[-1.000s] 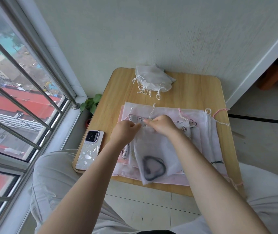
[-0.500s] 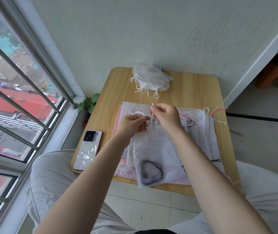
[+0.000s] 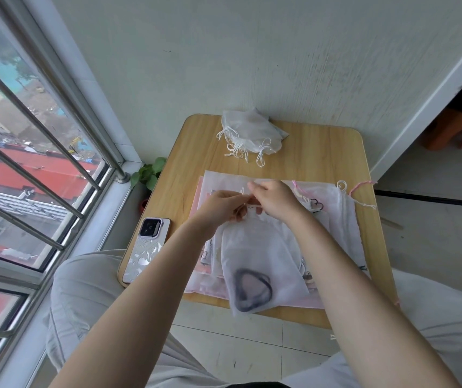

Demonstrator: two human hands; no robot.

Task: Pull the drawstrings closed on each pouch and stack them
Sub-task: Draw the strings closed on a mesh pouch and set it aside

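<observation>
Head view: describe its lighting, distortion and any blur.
Head view: soft daylight from the barred window, faint shadows on the light wooden table; wide-angle bending curves the walls; the fingertips of both hands at the sheer white drawstring pouch look slightly smeared.

Sheer white cloth pouch (image 3: 255, 256) on a smooth, matt wood-grain table (image 3: 316, 152); glossy phone case (image 3: 145, 253).

Head view, downward onto table (image 3: 322, 152)
</observation>
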